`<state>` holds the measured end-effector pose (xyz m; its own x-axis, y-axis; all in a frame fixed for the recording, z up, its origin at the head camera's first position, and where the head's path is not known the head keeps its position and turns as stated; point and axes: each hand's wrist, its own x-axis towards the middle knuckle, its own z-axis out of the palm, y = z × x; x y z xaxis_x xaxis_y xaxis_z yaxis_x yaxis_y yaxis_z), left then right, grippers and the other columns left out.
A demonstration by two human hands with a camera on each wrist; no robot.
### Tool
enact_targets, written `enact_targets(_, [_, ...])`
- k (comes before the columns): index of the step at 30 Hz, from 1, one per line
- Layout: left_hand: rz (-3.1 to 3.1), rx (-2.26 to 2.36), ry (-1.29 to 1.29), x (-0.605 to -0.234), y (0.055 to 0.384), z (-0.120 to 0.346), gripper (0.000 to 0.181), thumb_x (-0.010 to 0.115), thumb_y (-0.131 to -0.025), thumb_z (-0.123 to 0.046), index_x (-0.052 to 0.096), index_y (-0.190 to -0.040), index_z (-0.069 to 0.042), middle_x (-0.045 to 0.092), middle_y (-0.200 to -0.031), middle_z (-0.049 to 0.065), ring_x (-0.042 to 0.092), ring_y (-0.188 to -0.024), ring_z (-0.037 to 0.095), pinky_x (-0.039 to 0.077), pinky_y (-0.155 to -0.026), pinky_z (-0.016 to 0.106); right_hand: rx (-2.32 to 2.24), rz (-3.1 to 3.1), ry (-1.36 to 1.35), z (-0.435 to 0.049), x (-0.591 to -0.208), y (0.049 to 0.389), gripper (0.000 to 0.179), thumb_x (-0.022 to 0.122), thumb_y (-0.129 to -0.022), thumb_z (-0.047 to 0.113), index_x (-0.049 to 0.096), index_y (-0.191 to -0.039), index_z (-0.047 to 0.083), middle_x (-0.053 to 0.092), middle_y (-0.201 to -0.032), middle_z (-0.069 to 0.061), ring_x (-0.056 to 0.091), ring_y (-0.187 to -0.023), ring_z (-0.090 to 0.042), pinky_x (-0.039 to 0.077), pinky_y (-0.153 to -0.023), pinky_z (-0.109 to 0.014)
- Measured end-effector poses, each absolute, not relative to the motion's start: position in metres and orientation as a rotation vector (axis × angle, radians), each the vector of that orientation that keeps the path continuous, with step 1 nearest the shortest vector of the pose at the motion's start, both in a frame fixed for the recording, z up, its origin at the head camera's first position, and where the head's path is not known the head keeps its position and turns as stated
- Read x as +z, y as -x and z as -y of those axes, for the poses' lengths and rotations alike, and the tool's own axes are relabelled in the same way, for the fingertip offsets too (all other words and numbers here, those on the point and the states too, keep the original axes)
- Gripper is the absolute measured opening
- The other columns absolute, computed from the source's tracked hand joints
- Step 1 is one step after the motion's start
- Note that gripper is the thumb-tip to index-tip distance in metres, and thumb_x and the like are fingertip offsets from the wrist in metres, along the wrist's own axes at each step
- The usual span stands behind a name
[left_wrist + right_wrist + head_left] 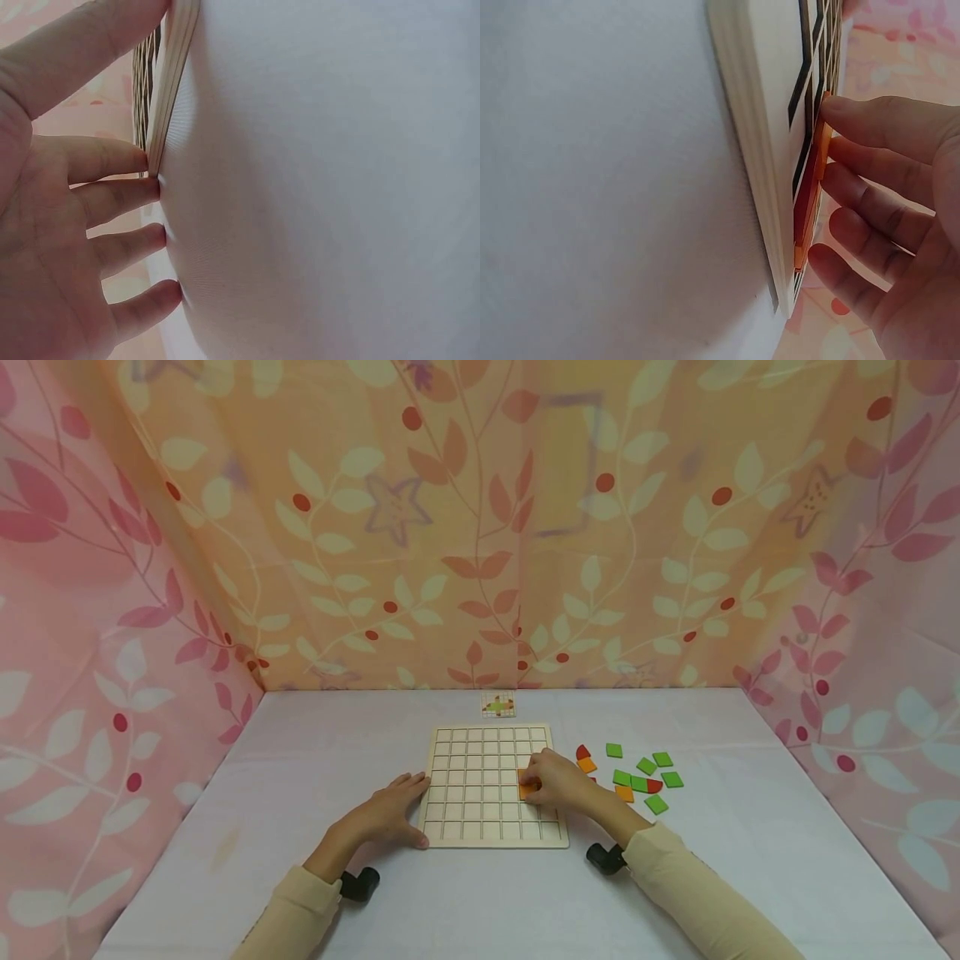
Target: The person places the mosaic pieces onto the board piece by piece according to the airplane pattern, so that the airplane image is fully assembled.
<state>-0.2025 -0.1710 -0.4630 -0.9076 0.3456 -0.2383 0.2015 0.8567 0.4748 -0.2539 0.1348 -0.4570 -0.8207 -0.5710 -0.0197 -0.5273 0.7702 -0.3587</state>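
A pale wooden board (480,816) with a grid of square cells lies flat on the table. My left hand (385,811) rests at the board's left edge, fingers spread and nearly straight; the left wrist view shows fingertips touching the edge and the cloth. Over the board's right side, my right hand (561,779) pinches an orange tile (523,791) between thumb and fingers, down at the grid. In the right wrist view, a red piece (805,210) and another bit of orange lie on the board under the fingers; the hand hides them in the head view.
Right of the board lie several loose green tiles (647,766), orange tiles (624,794) and red rounded pieces (582,751). A small pattern card (498,704) lies behind the board. Floral cloth walls (480,527) enclose the white table (300,735) at the back and sides.
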Motion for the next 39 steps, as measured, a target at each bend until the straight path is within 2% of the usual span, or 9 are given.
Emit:
enact_targets(10, [-2.702,0.657,-0.402,-0.463,0.202,0.17,0.101,0.088,-0.067,-0.03,0.037,-0.149,-0.002,0.031,-0.159,0.015,0.02,-0.149,0.039,0.022,-0.115,0.063,-0.529,-2.835,0.89,-0.139,-0.457,0.253,0.023,0.079,-0.081,0.024,0.077,-0.1,0.011,0.06,-0.087,0.004,0.044,-0.084,-0.011,0.04,-0.069,-0.023])
enact_targets(15, [-2.71,0.65,-0.407,-0.463,0.202,0.17,0.101,0.088,-0.067,-0.03,0.037,-0.149,-0.002,0.031,-0.159,0.014,0.02,-0.149,0.039,0.022,-0.115,0.062,-0.592,-2.826,0.885,-0.147,-0.455,0.255,0.024,0.078,-0.082,0.028,0.077,-0.099,0.011,0.063,-0.089,0.004,0.048,-0.087,-0.013,0.043,-0.075,-0.028])
enact_targets(20, [-2.713,0.646,-0.408,-0.463,0.203,0.17,0.1,0.088,-0.068,-0.03,0.037,-0.149,-0.002,0.031,-0.159,0.015,0.02,-0.149,0.039,0.022,-0.116,0.062,-0.633,-2.824,0.83,-0.156,-0.449,0.257,0.024,0.077,-0.083,0.027,0.078,-0.099,0.011,0.063,-0.088,0.004,0.048,-0.084,-0.012,0.042,-0.072,-0.026])
enact_targets(31, [-2.72,0.635,-0.421,-0.463,0.203,0.171,0.1,0.088,-0.068,-0.03,0.036,-0.149,-0.002,0.031,-0.158,0.016,0.02,-0.149,0.04,0.023,-0.115,0.063,-0.72,-2.858,0.766,-0.181,-0.44,0.264,0.025,0.075,-0.084,0.024,0.076,-0.104,0.009,0.068,-0.097,-0.001,0.054,-0.092,-0.02,0.047,-0.077,-0.031])
enact_targets(39, [-2.717,0.635,-0.417,-0.463,0.202,0.171,0.1,0.088,-0.068,-0.03,0.036,-0.149,-0.002,0.031,-0.159,0.015,0.02,-0.149,0.039,0.022,-0.116,0.063,-0.726,-2.903,0.645,-0.201,-0.432,0.265,0.029,0.074,-0.086,0.022,0.073,-0.111,0.008,0.067,-0.104,-0.006,0.055,-0.103,-0.026,0.052,-0.091,-0.045])
